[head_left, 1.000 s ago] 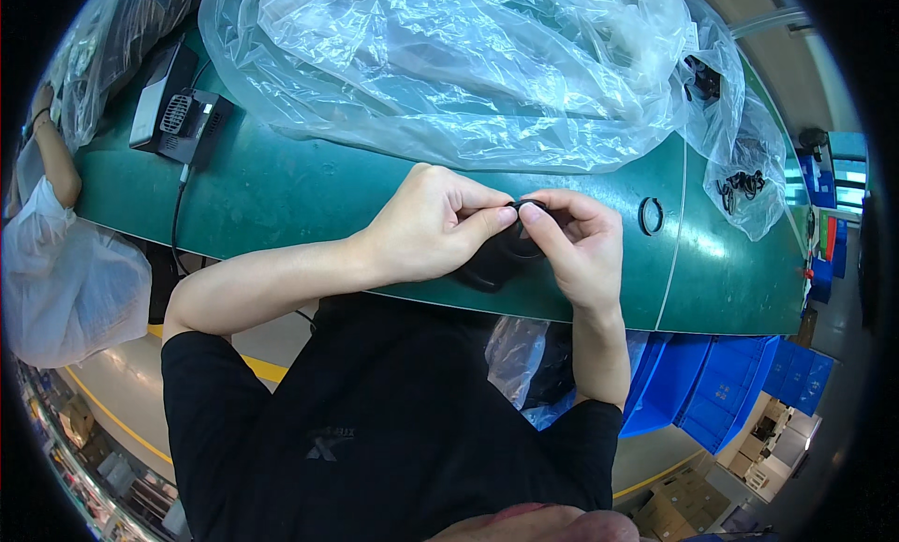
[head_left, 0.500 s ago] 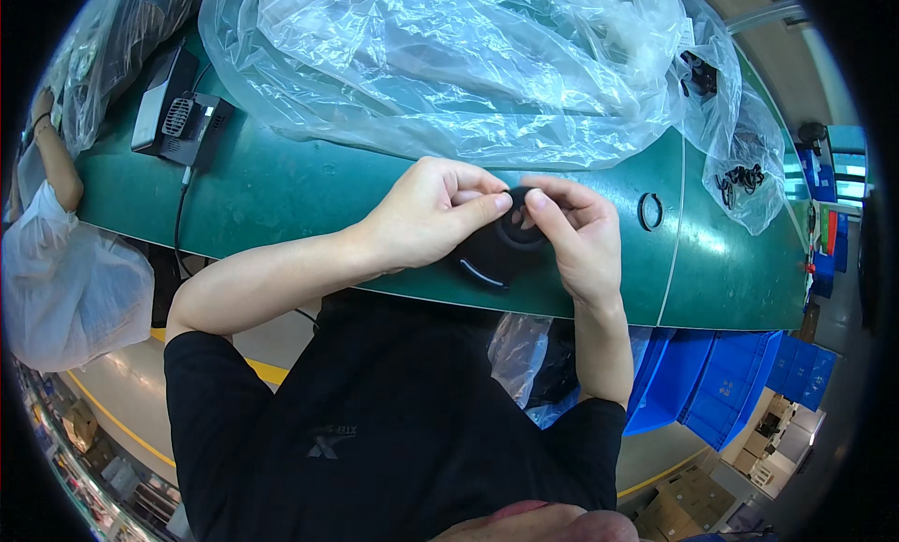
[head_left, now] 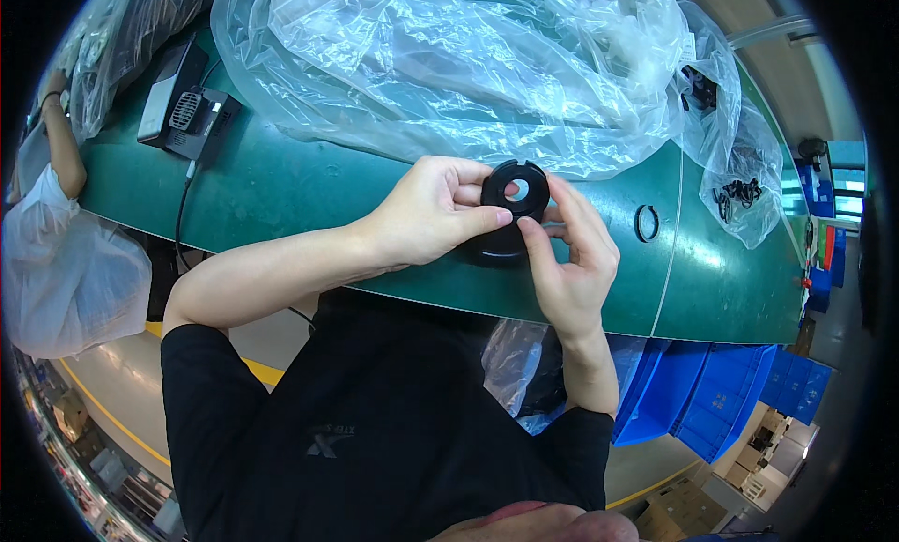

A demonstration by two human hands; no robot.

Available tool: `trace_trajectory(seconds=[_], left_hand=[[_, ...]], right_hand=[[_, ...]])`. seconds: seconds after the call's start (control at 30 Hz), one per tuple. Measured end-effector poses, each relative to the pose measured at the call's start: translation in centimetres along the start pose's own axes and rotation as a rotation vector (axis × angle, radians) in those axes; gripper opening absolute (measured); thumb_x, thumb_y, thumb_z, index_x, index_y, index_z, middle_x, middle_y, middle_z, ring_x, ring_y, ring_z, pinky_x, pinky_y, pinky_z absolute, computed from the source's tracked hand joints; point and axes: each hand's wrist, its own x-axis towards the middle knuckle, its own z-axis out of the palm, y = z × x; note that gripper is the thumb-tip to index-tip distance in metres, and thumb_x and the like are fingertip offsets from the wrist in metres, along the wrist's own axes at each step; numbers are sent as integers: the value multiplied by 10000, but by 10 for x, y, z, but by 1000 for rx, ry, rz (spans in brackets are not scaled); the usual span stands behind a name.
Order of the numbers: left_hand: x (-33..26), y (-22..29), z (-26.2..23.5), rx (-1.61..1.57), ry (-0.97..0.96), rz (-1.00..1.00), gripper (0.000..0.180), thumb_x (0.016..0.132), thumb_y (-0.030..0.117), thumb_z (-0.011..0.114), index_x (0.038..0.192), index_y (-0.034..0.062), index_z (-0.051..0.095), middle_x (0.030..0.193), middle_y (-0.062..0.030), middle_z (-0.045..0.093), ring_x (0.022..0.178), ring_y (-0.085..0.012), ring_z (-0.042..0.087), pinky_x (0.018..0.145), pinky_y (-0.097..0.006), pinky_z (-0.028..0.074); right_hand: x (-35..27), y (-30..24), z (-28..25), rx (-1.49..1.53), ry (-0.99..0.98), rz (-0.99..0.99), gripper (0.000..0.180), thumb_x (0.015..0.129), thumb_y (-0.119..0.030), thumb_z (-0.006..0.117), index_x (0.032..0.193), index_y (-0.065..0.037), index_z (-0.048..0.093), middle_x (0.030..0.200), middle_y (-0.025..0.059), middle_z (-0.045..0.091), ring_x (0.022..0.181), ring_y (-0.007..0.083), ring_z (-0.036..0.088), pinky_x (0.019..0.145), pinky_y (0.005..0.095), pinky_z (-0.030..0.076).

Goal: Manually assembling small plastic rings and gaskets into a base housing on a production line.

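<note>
While the green table (head_left: 281, 200) is running under both forearms, the big clear plastic sheet (head_left: 449, 64) is lying heaped just beyond the hands, its near edge almost touching the fingertips. Off to the far left of the left hand, a black device with a vented top (head_left: 192, 116) is sitting on the table, cable trailing off the near edge. Below the right wrist, blue bins (head_left: 721, 401) are stacking up under the table edge. Well right of the right hand, a small clear bag of black parts (head_left: 740, 200) is resting on the table.

Left hand (head_left: 426, 214) is closing on the black round part (head_left: 513, 193), thumb pressing its lower edge, fingers wrapping behind. Right hand (head_left: 567, 261) is pinching the same part from the other side, thumb on its front rim, fingers behind it. Part is being held upright between both hands, just above the table, centre hole facing the camera.

Just right of the right hand, a loose black ring (head_left: 646, 222) is lying flat on the table.
</note>
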Motion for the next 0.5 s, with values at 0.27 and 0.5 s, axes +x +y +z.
trace_trajectory(seconds=[0.27, 0.5], left_hand=[[-2, 0, -2, 130, -9, 74, 342, 835, -12, 595, 1162, -82, 525, 1024, -101, 630, 930, -99, 589, 809, -226, 485], [-4, -1, 3, 120, -26, 78, 333, 812, -41, 606, 1136, -81, 540, 1017, -105, 628, 924, -105, 591, 799, -223, 497]], right_hand=[[3, -1, -2, 367, 22, 180, 303, 739, 98, 647, 1018, 51, 538, 1088, 131, 574, 967, 169, 591, 766, 267, 527], [0, 3, -11, 580, -12, 347, 242, 732, 83, 684, 947, 83, 574, 989, 119, 612, 867, 151, 615, 754, 255, 525]])
